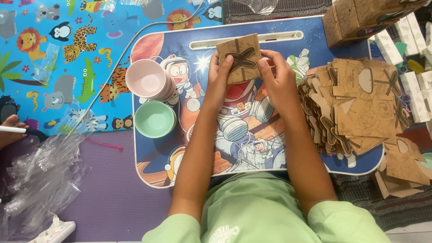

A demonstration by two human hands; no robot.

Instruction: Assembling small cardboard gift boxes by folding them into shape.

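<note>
**Fingers of both hands pinch a folded brown card box**

Fingers [223,63] of the left hand [219,81] and those of the right hand [275,76] close on the side edges of a small brown cardboard box [240,58], holding it up above the far middle of the table [315,27]. The box is tilted a little, its printed face with a dark crossed cut-out turned toward the camera.

To the left of the hands a stack of pink bowls [148,80] sits on the table, with a mint green bowl [155,119] just near of it. To the right, a big loose heap of flat brown card blanks [355,108] covers that end of the table and spills over its right edge. Folded brown boxes [360,18] are piled at the far right, beside white slim cartons [414,81]. Nothing lies between the hands and the box.

The table is a low lap table printed with a blue cartoon astronaut scene, with a long slot along its far edge. It rests on a purple mat [112,198]; a bright animal-print play mat [67,54] lies far left. Crumpled clear plastic [40,180] lies near left, and another person's hand [9,130] holding a white stick shows at the left edge.

Both forearms reach forward from green sleeves, the wrists angled inward, thumbs toward the person.
</note>
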